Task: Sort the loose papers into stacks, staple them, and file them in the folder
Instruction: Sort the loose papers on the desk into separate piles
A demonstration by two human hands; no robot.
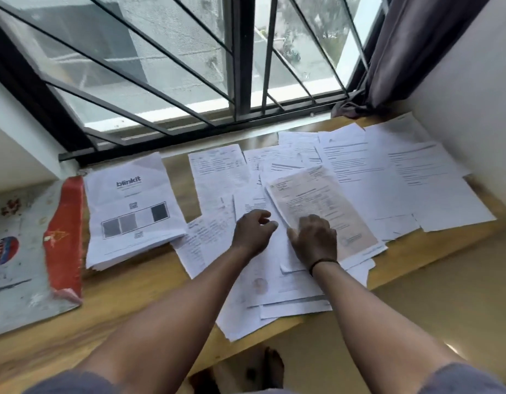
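Note:
Loose white printed papers (360, 177) lie spread and overlapping across the middle and right of a wooden desk (132, 294). A neat stack with a "blinkit" cover sheet (132, 209) sits to their left. A beige-tinted printed sheet (317, 203) lies on top of the pile, tilted. My right hand (314, 240) rests on its lower left corner, fingers curled at the sheet's edge. My left hand (253, 231) hovers just left of it over white sheets, fingers bent and apart, holding nothing. No stapler is in view.
A red-edged plastic folder or bag (64, 234) lies flat at the desk's left end on a patterned sheet. A barred window (240, 66) runs along the back. A grey curtain (417, 52) hangs at the right, beside a white wall. Some papers overhang the desk's front edge.

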